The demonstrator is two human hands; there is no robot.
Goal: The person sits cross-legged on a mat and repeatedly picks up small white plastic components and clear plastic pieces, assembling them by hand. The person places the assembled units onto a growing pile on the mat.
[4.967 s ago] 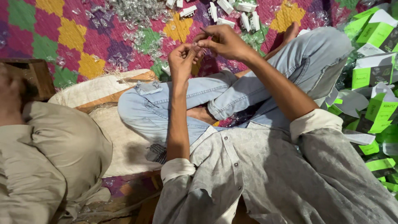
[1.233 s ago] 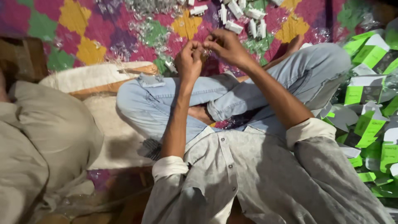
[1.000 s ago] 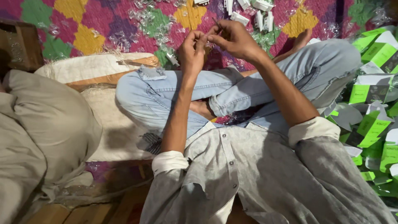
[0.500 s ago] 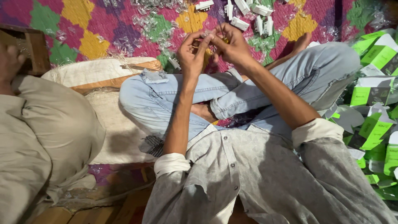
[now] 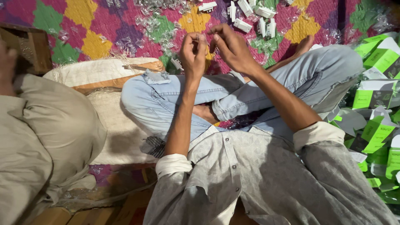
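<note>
hands raised together over my crossed knees, wrists close.
left hand [image 5: 193, 51]: fingers curled in, tips pressed together on something small held between both hands; too small for me to name, maybe a bit of clear wrap.
right hand [image 5: 231, 46]: thumb and forefinger pinched at the same spot, fingertips just beside the left's, other fingers bent.
jeans [image 5: 175, 96]: light blue, legs crossed under the hands, a bare foot [image 5: 304, 43] showing beyond the right knee.
shirt [image 5: 266, 179]: grey, cuffs rolled to the elbow.
mat [image 5: 96, 25]: diamonds of pink, yellow, green and purple, beneath everything.
white parts [image 5: 254, 16]: small blocks scattered on the mat beyond the hands, well apart from them.
clear wrappers [image 5: 156, 25]: crumpled heap on the mat, near the white parts.
green boxes [image 5: 377, 91]: green and white cartons piled at my right side, some open.
cushion [image 5: 104, 77]: white sack at my left knee.
another person [image 5: 37, 137]: in beige cloth, at my far left.
</note>
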